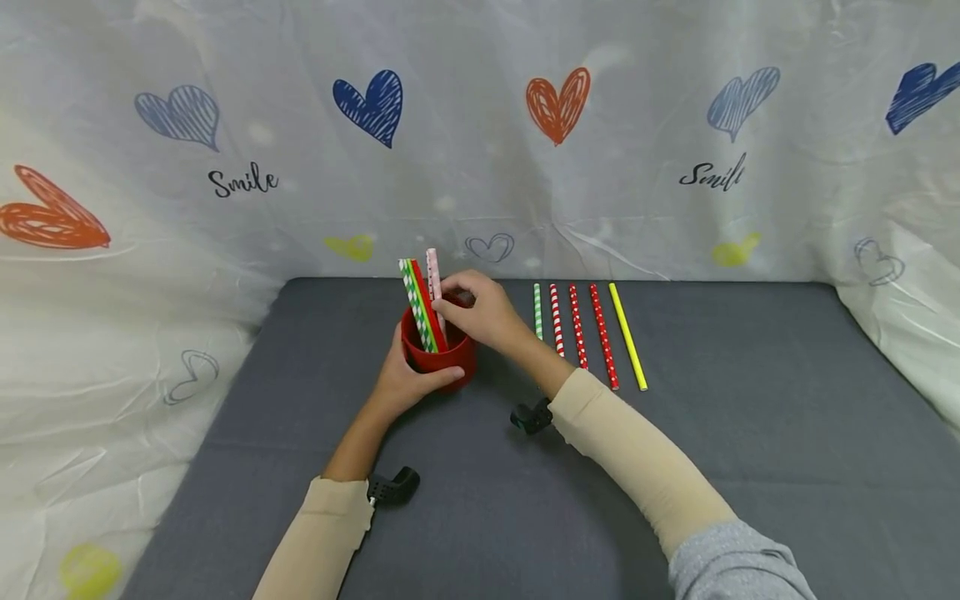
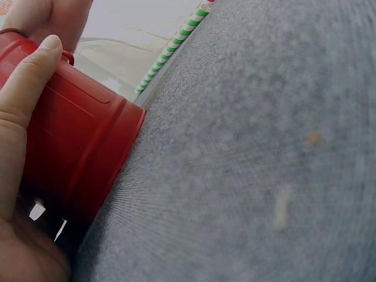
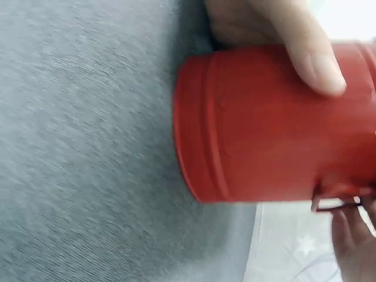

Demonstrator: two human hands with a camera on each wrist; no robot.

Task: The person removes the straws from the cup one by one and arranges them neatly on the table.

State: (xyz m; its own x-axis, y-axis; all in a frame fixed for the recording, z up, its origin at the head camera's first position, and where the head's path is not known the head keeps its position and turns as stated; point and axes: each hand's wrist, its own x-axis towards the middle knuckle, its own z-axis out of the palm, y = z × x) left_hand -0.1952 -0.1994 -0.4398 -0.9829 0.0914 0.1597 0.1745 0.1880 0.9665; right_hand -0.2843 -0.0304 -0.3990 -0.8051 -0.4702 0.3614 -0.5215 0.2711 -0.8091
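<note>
A red tin pail (image 1: 459,360) stands on the grey table, and my left hand (image 1: 403,382) grips its left and near side. In the left wrist view the thumb lies across the wall of the pail (image 2: 76,138). Several paper straws lean inside: a green-and-white diamond one (image 1: 417,304), a plain red one (image 1: 429,308) and a yellow-green one mostly hidden between them. Over the rim, my right hand (image 1: 486,315) pinches a pale pink dotted straw (image 1: 432,271) between thumb and fingers. Its lower end is hidden in the pail.
Right of the pail, several straws lie in a row: green-striped (image 1: 537,312), red-striped (image 1: 556,317), two red dotted ones (image 1: 604,337) and yellow (image 1: 628,337). My right forearm covers some lower ends. Behind the table (image 1: 720,433) hangs a white sheet (image 1: 450,183) printed with hearts.
</note>
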